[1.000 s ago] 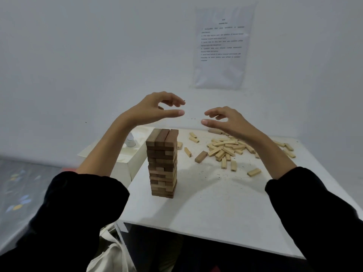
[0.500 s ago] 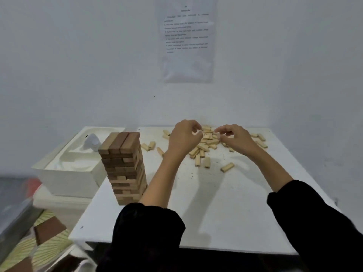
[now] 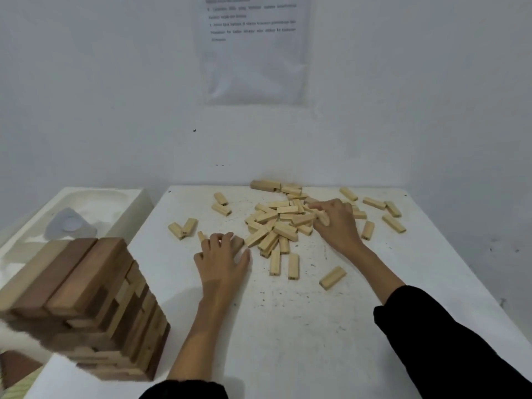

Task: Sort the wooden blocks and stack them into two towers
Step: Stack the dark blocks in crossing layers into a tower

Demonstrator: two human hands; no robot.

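A tall tower of brown wooden blocks [image 3: 86, 309] stands at the table's near left corner, close to the camera and blurred. A loose pile of light wooden blocks [image 3: 276, 226] lies at the far middle, with several strays around it. My left hand [image 3: 221, 263] rests on the table at the pile's near left edge, its fingers curled over a darker block [image 3: 238, 242]. My right hand [image 3: 338, 223] is at the pile's right side, fingers curled round a light block [image 3: 322, 217].
The white table [image 3: 288, 326] stands against a white wall with a printed sheet [image 3: 253, 53] on it. A white foam tray [image 3: 135, 203] with a clear lidded cup [image 3: 69, 226] sits left of the table. One longer brown block [image 3: 264, 185] lies at the far edge.
Both hands dropped from mid-air above the tower to the pile. The left hand then slid back to the pile's near left edge. The view moved closer and lower.
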